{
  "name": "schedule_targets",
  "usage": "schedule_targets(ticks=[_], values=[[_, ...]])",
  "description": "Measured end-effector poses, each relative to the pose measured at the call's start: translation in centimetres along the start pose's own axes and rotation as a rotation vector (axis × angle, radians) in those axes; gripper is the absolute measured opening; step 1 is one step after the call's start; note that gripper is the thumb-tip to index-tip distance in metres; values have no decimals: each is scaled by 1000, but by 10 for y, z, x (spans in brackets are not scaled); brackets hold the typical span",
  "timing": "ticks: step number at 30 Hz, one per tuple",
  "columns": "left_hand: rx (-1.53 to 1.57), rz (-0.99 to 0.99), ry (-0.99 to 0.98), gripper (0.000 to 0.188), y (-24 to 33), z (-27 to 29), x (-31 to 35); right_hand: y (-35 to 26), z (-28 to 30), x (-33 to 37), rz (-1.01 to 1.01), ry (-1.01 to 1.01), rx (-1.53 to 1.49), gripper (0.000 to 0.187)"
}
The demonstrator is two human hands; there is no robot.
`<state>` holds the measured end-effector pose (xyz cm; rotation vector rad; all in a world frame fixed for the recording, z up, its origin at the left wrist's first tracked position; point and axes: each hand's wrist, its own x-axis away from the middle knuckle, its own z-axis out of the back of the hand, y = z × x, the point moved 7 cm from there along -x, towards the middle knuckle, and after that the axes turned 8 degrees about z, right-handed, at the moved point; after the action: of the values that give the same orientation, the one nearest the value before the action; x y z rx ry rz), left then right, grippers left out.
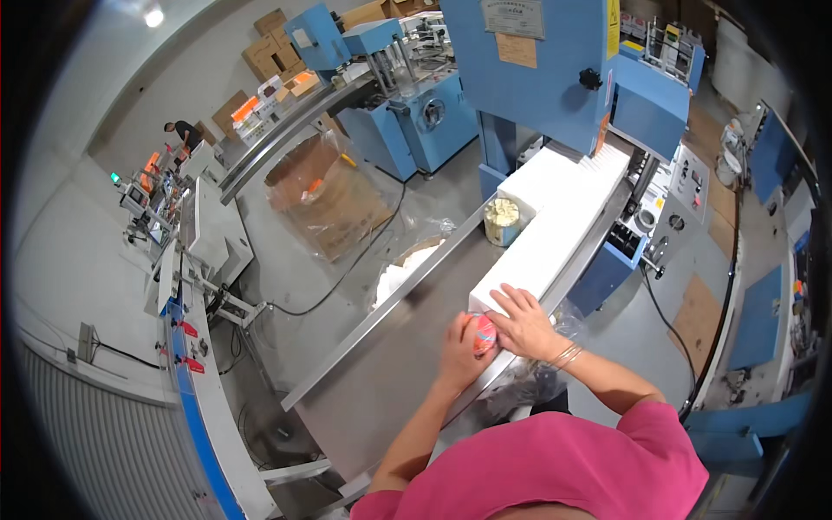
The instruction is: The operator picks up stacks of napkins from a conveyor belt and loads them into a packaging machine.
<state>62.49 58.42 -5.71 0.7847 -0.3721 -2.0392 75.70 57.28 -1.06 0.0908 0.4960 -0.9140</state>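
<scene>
My left hand (459, 354) is closed around a small orange-red rounded thing (484, 334) with pale blue marks; its kind I cannot make out. It is held against the near end of a long white block (542, 243), which looks like a row of stacked white sheets or cartons. My right hand (526, 328), with bangles at the wrist, lies with fingers spread over the block's near end, its thumb side close to the orange-red thing. The block runs along a metal table (381, 347) to a blue machine (537, 69).
A round tin (502, 222) with a pale yellowish top stands left of the white block. The table has a raised metal edge (390, 308). Beyond it lie an open cardboard box (325, 204) and a bag of white pieces (403, 273). Another person (184, 132) works far left.
</scene>
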Motion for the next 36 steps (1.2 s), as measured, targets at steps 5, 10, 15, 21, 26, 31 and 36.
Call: schedule_targets(ticks=[5,10,15,21,26,31,36], values=[[-341,308,317,70,-30,34,-20,6,0,2,12,-34,-21,49],[-332,590,-291,62,-36,-6,-8,18,-20,7,-12,36,20,43],[666,465,-261,67,23,-46,-8,18,-3,1,90,66,-229,41],[271,585,-27,78,42,-39,-40,116,46,36,-82,322,-477,28],[330,686,79,87,39,-43,-39,252,62,89,-711,542,-545,22],[313,793,99,95,39,-47,-41,330,55,114,-857,559,-485,51],[660,800,122,81,16,-54,-17,350,58,112,-809,512,-442,53]])
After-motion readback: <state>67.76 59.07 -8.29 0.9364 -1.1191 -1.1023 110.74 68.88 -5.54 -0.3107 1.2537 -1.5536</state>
